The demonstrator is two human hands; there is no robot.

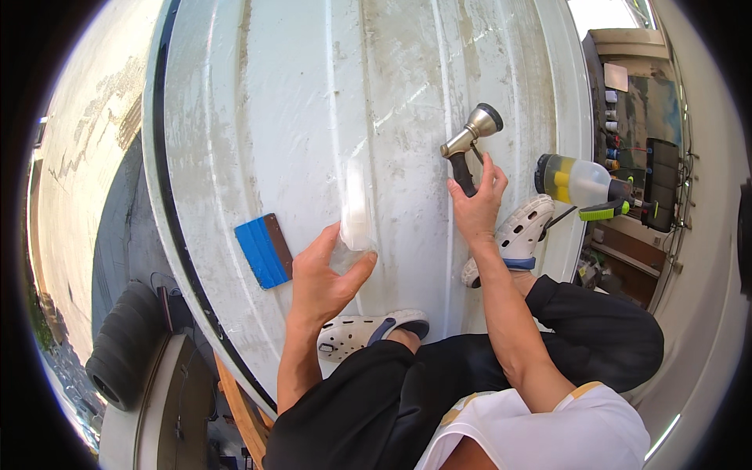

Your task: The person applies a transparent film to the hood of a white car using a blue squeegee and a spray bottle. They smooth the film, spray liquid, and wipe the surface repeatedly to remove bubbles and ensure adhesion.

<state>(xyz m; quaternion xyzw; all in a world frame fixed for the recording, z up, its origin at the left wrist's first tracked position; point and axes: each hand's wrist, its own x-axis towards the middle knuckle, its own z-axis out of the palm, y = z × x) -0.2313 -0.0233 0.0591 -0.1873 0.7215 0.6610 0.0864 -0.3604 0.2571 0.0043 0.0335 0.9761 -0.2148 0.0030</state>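
Observation:
My left hand grips the near end of a clear plastic container, which looks like a bottle; glare blurs its outline. Around the lower handle of a metal hose spray nozzle close the fingers of my right hand. The nozzle's black-rimmed head points away to the upper right. Left of my left hand, a blue squeegee with a brown edge strip lies flat on the ribbed white metal roof. Dull grey-brown grime marks the roof's ribs.
A pump spray bottle with a green trigger is beside my right clog. The roof's dark-trimmed edge drops off at left. Below are stacked tyres and a wooden ladder. Bottles line a bench at right.

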